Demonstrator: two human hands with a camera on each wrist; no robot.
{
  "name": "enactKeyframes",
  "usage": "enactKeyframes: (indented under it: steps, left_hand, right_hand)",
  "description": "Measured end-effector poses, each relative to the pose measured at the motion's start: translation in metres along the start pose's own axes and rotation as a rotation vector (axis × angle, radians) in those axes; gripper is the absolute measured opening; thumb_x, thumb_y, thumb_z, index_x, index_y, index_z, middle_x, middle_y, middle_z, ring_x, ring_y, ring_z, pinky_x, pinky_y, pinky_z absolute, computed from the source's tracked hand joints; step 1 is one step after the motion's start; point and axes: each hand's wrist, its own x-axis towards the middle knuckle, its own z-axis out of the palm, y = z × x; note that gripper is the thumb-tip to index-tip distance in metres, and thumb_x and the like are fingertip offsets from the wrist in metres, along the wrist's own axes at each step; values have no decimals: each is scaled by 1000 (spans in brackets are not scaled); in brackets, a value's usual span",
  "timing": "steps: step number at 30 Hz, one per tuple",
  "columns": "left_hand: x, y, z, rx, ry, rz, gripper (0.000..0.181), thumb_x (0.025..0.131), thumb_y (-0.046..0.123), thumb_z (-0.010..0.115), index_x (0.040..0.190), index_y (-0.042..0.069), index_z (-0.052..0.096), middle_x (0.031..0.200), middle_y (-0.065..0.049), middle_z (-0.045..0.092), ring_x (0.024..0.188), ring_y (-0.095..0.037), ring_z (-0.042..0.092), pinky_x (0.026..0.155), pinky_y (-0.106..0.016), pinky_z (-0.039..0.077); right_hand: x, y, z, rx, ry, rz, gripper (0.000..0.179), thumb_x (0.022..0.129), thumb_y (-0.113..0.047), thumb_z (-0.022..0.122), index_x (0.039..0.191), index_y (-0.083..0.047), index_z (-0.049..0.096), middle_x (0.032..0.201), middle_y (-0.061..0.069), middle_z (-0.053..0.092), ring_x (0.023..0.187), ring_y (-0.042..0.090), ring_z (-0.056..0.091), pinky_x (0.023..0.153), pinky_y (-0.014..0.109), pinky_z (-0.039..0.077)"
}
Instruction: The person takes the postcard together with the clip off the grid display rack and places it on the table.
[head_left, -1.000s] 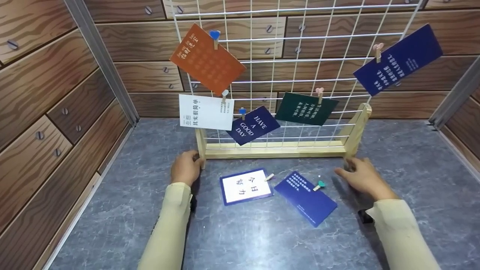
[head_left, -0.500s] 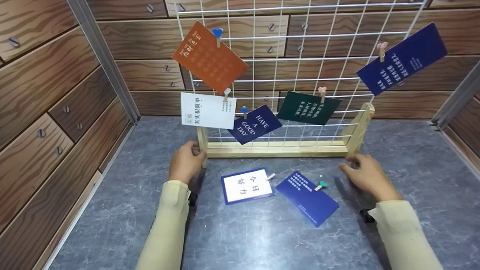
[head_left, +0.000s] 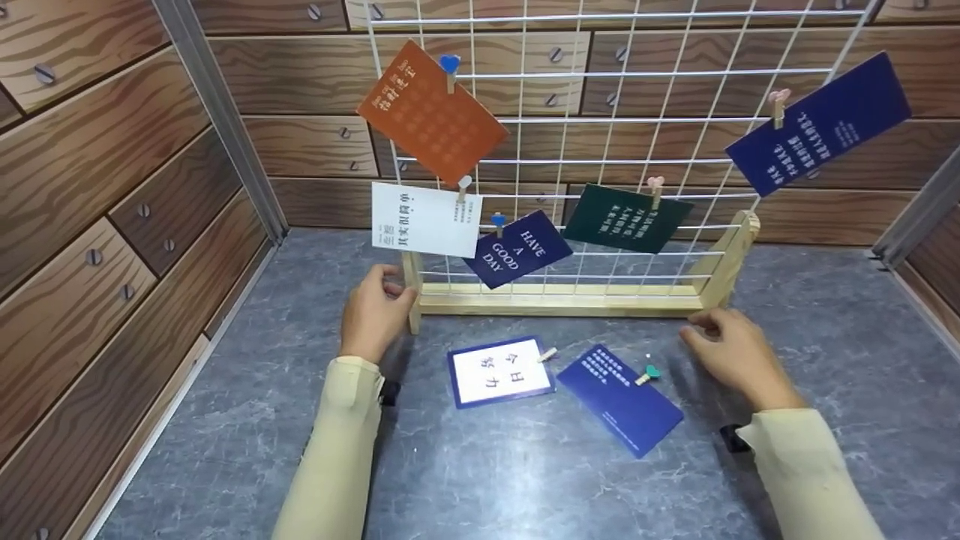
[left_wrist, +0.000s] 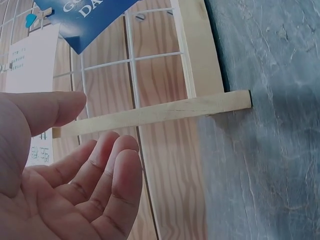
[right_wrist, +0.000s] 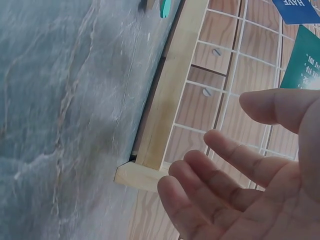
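A white wire grid rack (head_left: 615, 139) stands upright in a pale wooden base (head_left: 562, 300). My left hand (head_left: 375, 315) is beside the base's left upright, fingers loosely bent; in the left wrist view this wooden upright (left_wrist: 160, 111) shows in the gap between thumb and fingers. By the right foot of the base is my right hand (head_left: 739, 356), its palm empty and its thumb apart from the fingers in the right wrist view. Clipped to the grid are an orange card (head_left: 435, 112), a white card (head_left: 424, 221), a navy card (head_left: 521, 251), a green card (head_left: 622, 221) and a blue card (head_left: 829, 124).
In front of the rack, on the grey marbled table (head_left: 480, 480), lie a white card with a blue border (head_left: 495, 382) and a blue card with a green-heart clip (head_left: 622, 409). Wood-patterned walls (head_left: 300, 82) close off the back and sides.
The head view has shifted slightly. My left hand has slid a little farther back along the left upright; the right hand stays about level with the right foot. The cards hang as before.
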Motion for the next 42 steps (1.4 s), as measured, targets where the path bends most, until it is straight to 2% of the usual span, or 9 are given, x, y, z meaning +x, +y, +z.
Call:
enactKeyframes:
  steps: [5,9,18,26,37,42]
  left_hand:
    - [0,2,-1,1,0,8,46,97,26,69,138,7,60,110,-10,73,100,-27,70,87,-46,54]
    - [-2,6,-2,6,17,38,41,96,26,71,132,7,64,107,-9,73,97,-26,70,87,-46,54]
    - [-10,14,-3,-18,7,92,32,98,29,72,125,11,69,105,-4,73,95,-22,67,86,-42,54]
    - [-11,23,-4,-34,18,145,30,97,25,73,122,9,70,101,-3,72,91,-20,67,85,-40,54]
    - [-14,31,1,-17,13,198,27,96,24,74,119,10,71,95,-2,72,85,-18,66,79,-37,54]
    - [-17,36,4,-3,-8,212,28,97,24,74,121,11,70,95,-1,72,85,-17,66,77,-36,55]
  right_hand:
    - [-3,-2,1,21,30,-29,43,103,-30,60,126,6,63,125,30,60,115,47,60,96,62,47]
    - [-3,-5,0,40,58,-60,40,103,-29,61,123,5,66,123,28,62,112,45,64,94,60,50]
    - [-5,-11,-4,52,66,-75,40,104,-31,60,122,4,66,122,26,61,109,44,65,92,59,53]
    - [-5,-12,-5,54,86,-92,36,103,-30,62,119,2,68,120,24,63,107,41,66,91,58,52]
    - [-7,-19,-4,44,100,-115,33,104,-28,61,119,0,69,116,20,65,105,39,67,89,56,54]
    - [-9,-21,-4,32,98,-106,33,105,-29,60,120,-1,70,116,20,65,104,38,67,88,56,54]
